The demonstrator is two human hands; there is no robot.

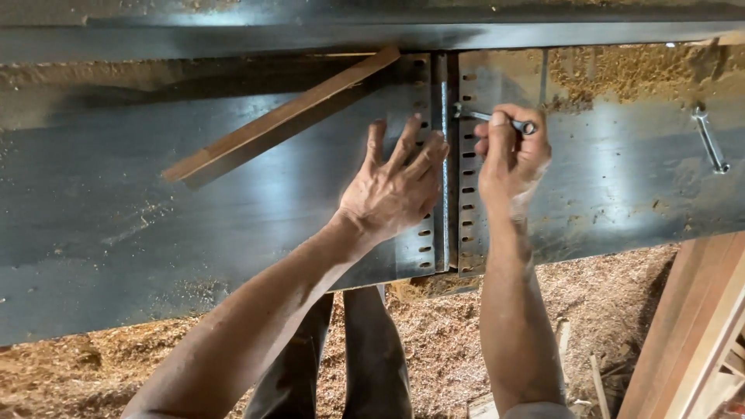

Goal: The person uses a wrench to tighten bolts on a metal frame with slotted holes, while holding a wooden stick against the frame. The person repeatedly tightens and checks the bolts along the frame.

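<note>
While the left hand [392, 190] lies flat with its fingers [410, 140] spread on the steel counter [116, 202], just left of the slotted gap [445, 163], the right hand [508, 155] is closed around a wrench [494, 118] whose head sits at the gap's far end. A wooden strip [283, 116] lies slanted to the left, a second wrench [711, 141] far right. Sawdust [434, 341] covers the floor below.

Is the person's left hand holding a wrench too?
No, the left hand lies flat with spread fingers on the metal table, while only the right hand grips a wrench.
</note>
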